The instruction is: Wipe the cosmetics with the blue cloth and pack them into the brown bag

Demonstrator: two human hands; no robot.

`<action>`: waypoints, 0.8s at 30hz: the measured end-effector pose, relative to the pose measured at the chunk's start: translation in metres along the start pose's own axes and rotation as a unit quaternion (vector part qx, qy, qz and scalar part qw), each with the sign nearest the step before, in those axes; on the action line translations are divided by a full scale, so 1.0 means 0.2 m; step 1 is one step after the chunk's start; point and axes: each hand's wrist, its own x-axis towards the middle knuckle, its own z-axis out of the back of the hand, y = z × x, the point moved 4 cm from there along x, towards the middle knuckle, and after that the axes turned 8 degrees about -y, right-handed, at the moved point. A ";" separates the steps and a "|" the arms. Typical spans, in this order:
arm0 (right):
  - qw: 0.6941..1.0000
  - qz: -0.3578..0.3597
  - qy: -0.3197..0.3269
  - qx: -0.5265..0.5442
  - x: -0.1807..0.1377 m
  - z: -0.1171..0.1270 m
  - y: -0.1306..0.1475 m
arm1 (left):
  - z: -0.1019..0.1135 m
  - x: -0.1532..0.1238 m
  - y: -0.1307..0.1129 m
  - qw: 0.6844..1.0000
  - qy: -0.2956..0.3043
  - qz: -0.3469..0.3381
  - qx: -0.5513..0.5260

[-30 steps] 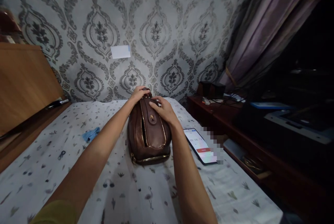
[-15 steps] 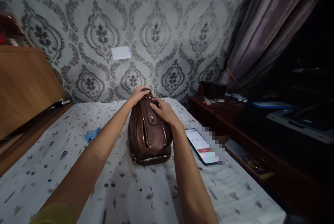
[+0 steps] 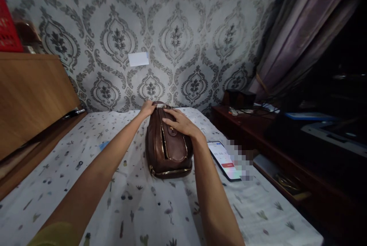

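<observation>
A brown leather bag (image 3: 168,148) with gold zips lies on a white printed bedsheet (image 3: 143,207). My left hand (image 3: 148,107) grips the bag's far end, fingers curled over it. My right hand (image 3: 179,122) lies on top of the bag near its flap clasp, fingers stretched across the leather and pressing down. Both forearms reach forward from the bottom of the view.
A lit phone (image 3: 225,159) lies on the sheet right of the bag. A wooden headboard (image 3: 31,93) rises at left. A dark wooden side table (image 3: 258,123) with cables and boxes stands at right, by a curtain (image 3: 295,36). Patterned wallpaper is behind.
The view has shifted a little to the left, so the blue cloth on the sheet is now hidden behind my left arm. Both hands stay on the bag, the right one sliding slightly.
</observation>
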 end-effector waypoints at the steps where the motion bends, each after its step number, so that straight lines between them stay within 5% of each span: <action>1: 1.000 -0.004 0.001 -0.001 0.00 0.00 0.00 | 0.00 0.00 -0.01 1.000 -0.001 0.000 0.007; 14: 1.000 -0.008 -0.022 0.012 0.00 0.00 -0.03 | 0.06 -0.05 -0.18 0.999 0.005 -0.034 0.027; 24: 0.998 -0.022 -0.057 0.013 -0.04 0.01 0.01 | 0.02 -0.18 -0.17 0.998 0.008 -0.054 -0.024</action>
